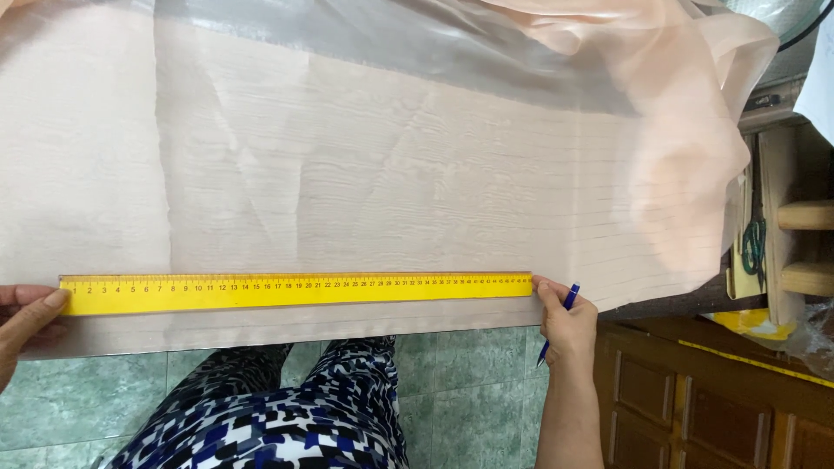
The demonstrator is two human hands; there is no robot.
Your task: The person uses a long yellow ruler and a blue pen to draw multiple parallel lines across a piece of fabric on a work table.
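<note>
A long yellow ruler (295, 293) lies flat along the near edge of a sheer peach fabric (391, 174) spread over the table. My left hand (24, 323) presses the ruler's left end with its thumb. My right hand (569, 323) touches the ruler's right end with its fingertips while holding a blue pen (560, 323) that points down past the table edge.
The fabric bunches up at the back right (695, 104). A wooden cabinet (712, 399) stands at the right, with scissors (754, 247) on a shelf beside it. A green tiled floor (469, 408) and my patterned trousers (287, 417) show below the table edge.
</note>
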